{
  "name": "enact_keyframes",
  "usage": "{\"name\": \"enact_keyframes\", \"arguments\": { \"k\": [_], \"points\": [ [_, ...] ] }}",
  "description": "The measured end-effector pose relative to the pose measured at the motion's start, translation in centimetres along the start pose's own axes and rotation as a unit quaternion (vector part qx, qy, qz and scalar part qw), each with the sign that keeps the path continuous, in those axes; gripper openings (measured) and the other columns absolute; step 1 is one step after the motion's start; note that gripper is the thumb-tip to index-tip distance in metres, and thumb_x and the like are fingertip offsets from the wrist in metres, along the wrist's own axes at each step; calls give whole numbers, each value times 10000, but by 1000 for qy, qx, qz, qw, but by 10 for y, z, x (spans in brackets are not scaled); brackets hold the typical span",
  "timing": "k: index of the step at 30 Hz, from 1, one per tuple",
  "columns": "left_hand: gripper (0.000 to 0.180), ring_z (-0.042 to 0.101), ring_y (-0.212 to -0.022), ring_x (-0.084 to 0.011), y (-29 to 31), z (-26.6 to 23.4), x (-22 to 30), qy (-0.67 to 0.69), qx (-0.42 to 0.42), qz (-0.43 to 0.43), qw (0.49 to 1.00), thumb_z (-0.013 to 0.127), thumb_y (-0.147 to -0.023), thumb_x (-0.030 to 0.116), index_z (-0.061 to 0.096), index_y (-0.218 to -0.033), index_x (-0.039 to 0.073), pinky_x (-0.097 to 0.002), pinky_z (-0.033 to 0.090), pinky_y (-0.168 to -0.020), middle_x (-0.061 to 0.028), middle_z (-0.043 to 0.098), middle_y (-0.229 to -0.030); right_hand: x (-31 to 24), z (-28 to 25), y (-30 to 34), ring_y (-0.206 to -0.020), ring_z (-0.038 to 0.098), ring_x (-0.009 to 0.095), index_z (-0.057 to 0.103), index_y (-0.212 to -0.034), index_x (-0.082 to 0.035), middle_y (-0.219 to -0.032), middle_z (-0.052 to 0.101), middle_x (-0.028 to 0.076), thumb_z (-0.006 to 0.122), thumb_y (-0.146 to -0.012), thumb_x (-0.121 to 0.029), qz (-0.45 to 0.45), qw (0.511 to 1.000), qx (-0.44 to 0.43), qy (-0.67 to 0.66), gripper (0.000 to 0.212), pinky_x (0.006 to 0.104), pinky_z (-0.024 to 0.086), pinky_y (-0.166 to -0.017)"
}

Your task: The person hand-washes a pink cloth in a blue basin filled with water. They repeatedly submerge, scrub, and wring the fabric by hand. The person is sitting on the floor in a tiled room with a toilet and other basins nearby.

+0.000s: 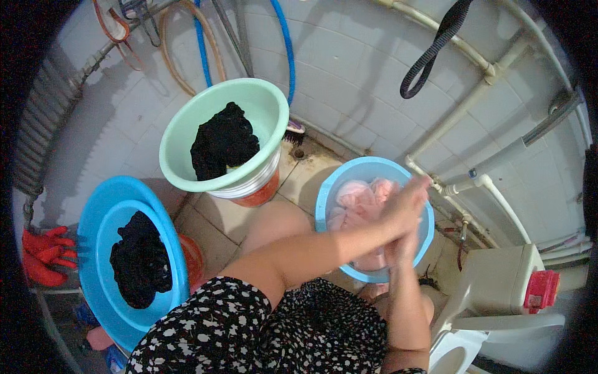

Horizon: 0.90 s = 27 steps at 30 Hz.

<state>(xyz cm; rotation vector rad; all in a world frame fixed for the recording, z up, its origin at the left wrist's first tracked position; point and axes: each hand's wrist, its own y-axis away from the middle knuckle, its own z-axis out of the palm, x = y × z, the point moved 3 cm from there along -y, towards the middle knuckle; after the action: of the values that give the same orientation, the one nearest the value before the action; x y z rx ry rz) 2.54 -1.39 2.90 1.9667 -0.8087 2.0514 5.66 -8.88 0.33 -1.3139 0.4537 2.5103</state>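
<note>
Above a light blue basin [322, 215], my left hand [403, 210] and my right hand [402, 248] press against each other, palm toward palm. My left hand's fingers look stretched out, though motion blurs them. The right hand's fingers are mostly hidden behind the left, so their shape does not show. Nothing can be made out between the palms. Pale pink cloth [356, 198] lies bunched in the basin below, seemingly in water. Part of it is covered by my left forearm and hands.
A mint-green basin [180, 172] with black cloth [225, 142] rests on a bucket [260, 190]. At left, nested blue basins [99, 249] hold more black cloth [142, 262]. Red gloves [50, 255] hang beside them. A beige jug [501, 277] with red cap stands right; pipes [445, 134] line the wall.
</note>
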Motion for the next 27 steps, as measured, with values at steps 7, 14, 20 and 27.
{"name": "enact_keyframes", "arguments": {
  "k": [7, 14, 20, 27],
  "points": [
    [652, 358, -1266, -275, -14, -8, 18, 73, -79, -73, 992, 416, -937, 415, 202, -1391, -1, -350, 271, -1045, -198, 354, -1375, -47, 16, -3, -1169, 458, 222, 381, -1304, -49, -1278, 466, 98, 392, -962, -341, 1, 999, -7, -51, 450, 360, 355, -996],
    [586, 503, -1103, -256, 8, 0, 17, 52, -149, -12, 987, 545, -893, 320, 326, -1315, -21, -344, 404, -918, -193, 515, -1186, -69, 5, -3, -1143, 474, 201, 393, -1293, -48, -1249, 491, 79, 491, -928, -297, -50, 997, 4, -58, 453, 349, 368, -983],
    [274, 605, -800, -169, 6, -12, 8, 56, -27, -96, 993, 542, -899, 227, 582, -1042, -4, -308, 488, -727, -80, 642, -886, -83, -21, -17, -980, 549, 177, 497, -1114, -13, -1090, 556, 86, 510, -926, -274, -77, 988, 128, -43, 322, 318, 449, -857],
    [226, 584, -805, -169, 5, -25, 55, 420, -1, -204, 884, 557, -888, 278, 559, -961, 64, -315, 499, -736, -63, 602, -865, -76, 13, -10, -973, 553, 197, 518, -1116, -14, -1032, 570, 80, 514, -896, -163, -184, 975, 121, 36, 266, 326, 441, -875]
  ]
}}
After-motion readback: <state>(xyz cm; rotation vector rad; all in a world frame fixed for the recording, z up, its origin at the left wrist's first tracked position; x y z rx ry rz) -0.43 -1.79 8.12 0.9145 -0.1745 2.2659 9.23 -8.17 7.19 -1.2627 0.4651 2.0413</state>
